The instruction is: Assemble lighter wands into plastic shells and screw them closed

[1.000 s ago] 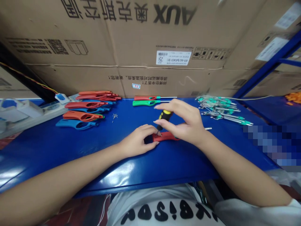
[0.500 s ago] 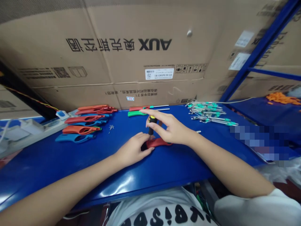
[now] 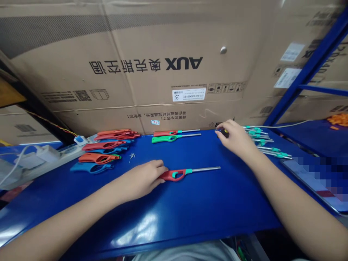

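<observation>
My left hand (image 3: pixel 146 178) is closed around the handle end of a red utility lighter (image 3: pixel 187 171), which lies flat on the blue table. Its metal tube points right, and a teal trigger and collar show. Off to the right, near the back of the table, my right hand (image 3: pixel 237 139) grips a screwdriver (image 3: pixel 224 132); part of its black and yellow handle shows, and its shaft is hidden. Beyond the hands lie a green lighter (image 3: pixel 164 139) and another red lighter (image 3: pixel 165 133), side by side.
Several red, orange and blue lighter handles (image 3: pixel 94 146) lie at the left, beside small screws (image 3: pixel 132 157) and a power strip (image 3: pixel 65 154). Metal tubes with teal parts (image 3: pixel 262 140) are piled at the right, near a tablet-like device (image 3: pixel 310 185). A cardboard wall (image 3: pixel 152 87) rises behind.
My right hand has lifted the screwdriver off the red lighter and moved right with it. My left hand still holds the lighter, now fully visible along its tube. The view has shifted slightly.
</observation>
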The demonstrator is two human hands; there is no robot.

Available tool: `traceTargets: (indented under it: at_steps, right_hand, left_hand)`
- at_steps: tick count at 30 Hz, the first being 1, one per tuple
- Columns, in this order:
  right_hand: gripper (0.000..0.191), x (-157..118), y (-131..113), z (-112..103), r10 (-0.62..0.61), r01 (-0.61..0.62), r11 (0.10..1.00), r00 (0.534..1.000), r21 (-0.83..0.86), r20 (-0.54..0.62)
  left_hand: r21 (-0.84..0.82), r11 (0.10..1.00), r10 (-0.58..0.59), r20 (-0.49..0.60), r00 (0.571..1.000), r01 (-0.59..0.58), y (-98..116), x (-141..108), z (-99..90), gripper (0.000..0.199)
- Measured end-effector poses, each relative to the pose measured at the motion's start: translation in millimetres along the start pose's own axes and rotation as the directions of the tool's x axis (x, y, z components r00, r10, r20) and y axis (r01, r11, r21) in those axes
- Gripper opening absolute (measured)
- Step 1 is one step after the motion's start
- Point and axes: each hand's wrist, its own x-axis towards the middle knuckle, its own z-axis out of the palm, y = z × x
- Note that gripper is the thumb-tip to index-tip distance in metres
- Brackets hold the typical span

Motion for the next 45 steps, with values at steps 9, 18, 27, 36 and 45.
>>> traceTargets:
  at_steps: [9, 18, 27, 36, 45]
  right_hand:
    - [0.056, -12, -6, 12, 0.337, -0.123, 0.922, 0.722, -0.367, 0.605]
    - [0.058, -13, -16, 11, 0.36, -0.097, 0.907, 0.685, -0.41, 0.633]
    - [0.054, -13, -15, 11, 0.328, -0.056, 0.91, 0.705, -0.412, 0.628]
    - [0.052, -16, -12, 15, 0.299, -0.042, 0.916, 0.736, -0.399, 0.608]
    - [0.037, -11, -19, 14, -0.01, 0.028, 0.996, 0.978, -0.086, 0.208]
  left_hand:
    - [0.075, 0.997, -0.005, -0.259, 0.966, 0.026, -91, 64, -36.6, 0.031]
    - [0.09, 0.996, 0.031, -0.366, 0.93, 0.003, -126, 117, -20.9, 0.034]
    - [0.113, 0.991, -0.015, -0.452, 0.892, 0.073, -133, 114, -12.2, 0.027]
    - [0.203, 0.963, -0.064, -0.463, 0.884, 0.177, -106, 104, -6.9, 0.028]
    - [0.163, 0.815, -0.436, -0.46, 0.774, 0.556, -121, 62, -54.3, 0.026]
